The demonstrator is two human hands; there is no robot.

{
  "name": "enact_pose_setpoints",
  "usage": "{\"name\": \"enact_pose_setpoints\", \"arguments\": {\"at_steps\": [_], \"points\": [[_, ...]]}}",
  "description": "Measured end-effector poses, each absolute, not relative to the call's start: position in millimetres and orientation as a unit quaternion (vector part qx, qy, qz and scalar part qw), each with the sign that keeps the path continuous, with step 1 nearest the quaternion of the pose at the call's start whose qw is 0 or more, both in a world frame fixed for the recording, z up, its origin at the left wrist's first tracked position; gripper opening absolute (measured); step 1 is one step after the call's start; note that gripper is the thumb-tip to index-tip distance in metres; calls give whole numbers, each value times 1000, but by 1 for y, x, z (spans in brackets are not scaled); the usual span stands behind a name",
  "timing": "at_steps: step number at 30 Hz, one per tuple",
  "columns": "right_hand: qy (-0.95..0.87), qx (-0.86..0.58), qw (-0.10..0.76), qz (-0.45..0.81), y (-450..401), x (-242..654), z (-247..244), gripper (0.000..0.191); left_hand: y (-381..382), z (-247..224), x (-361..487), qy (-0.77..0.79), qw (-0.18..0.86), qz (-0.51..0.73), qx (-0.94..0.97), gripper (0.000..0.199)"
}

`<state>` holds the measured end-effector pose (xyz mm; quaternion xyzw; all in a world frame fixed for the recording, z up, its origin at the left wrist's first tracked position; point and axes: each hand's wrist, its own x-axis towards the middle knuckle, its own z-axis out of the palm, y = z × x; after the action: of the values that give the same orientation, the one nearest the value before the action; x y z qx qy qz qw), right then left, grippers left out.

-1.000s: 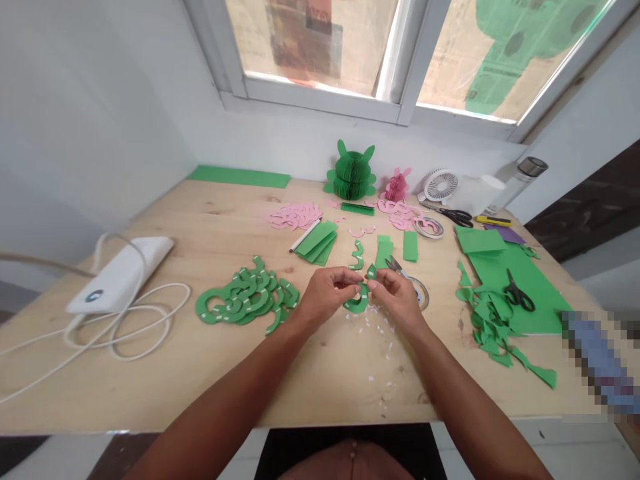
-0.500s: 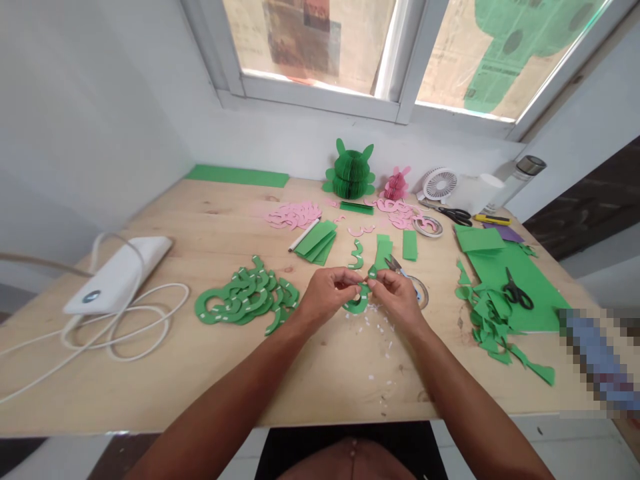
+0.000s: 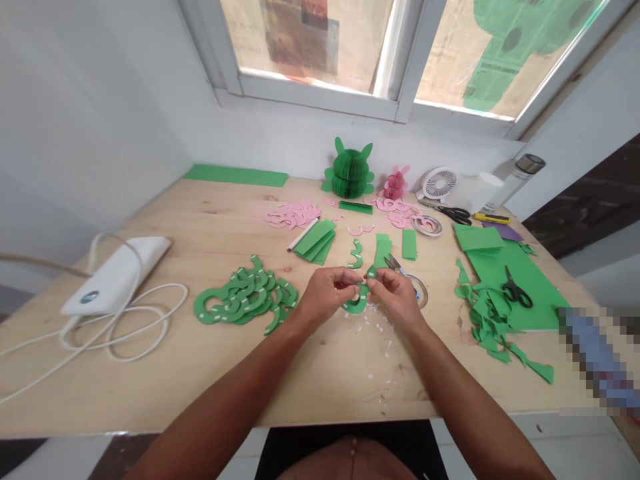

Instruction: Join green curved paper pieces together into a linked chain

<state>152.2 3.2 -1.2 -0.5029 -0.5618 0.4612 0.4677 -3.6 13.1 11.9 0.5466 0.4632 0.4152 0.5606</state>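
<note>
My left hand (image 3: 326,293) and my right hand (image 3: 395,297) meet above the middle of the wooden table, both pinching a curved green paper piece (image 3: 357,305). Their fingertips hide part of it. A small green scrap (image 3: 371,272) shows just above my right fingers. Tiny white paper bits (image 3: 375,325) lie scattered below my hands. Beyond my right hand are small scissors (image 3: 395,265) and a clear tape roll (image 3: 419,292). To the left of my left hand lies a heap of green C-shaped paper pieces (image 3: 245,297) flecked with white.
A green honeycomb paper figure (image 3: 349,173) and a pink one (image 3: 395,185) stand at the back, near pink cutouts (image 3: 293,215). A green paper sheet (image 3: 525,287) with black scissors (image 3: 516,289) and offcuts (image 3: 483,317) lies right; a white cabled device (image 3: 117,275) lies left.
The view has drifted slightly. My hands stay together on the curved green piece, with no clear change in their hold.
</note>
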Motion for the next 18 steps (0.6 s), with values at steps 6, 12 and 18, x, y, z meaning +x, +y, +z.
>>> {"name": "enact_pose_setpoints", "arguments": {"at_steps": [6,12,18], "points": [[-553,-504,473,466,3,152,1,27,12,13,-4,463,561,413,548,16],[-560,-505,481,447,4,154,0,27,12,11,-4,462,564,409,549,16],[-559,-505,483,445,4,154,0,23,13,10,-4,458,572,408,544,17]]}}
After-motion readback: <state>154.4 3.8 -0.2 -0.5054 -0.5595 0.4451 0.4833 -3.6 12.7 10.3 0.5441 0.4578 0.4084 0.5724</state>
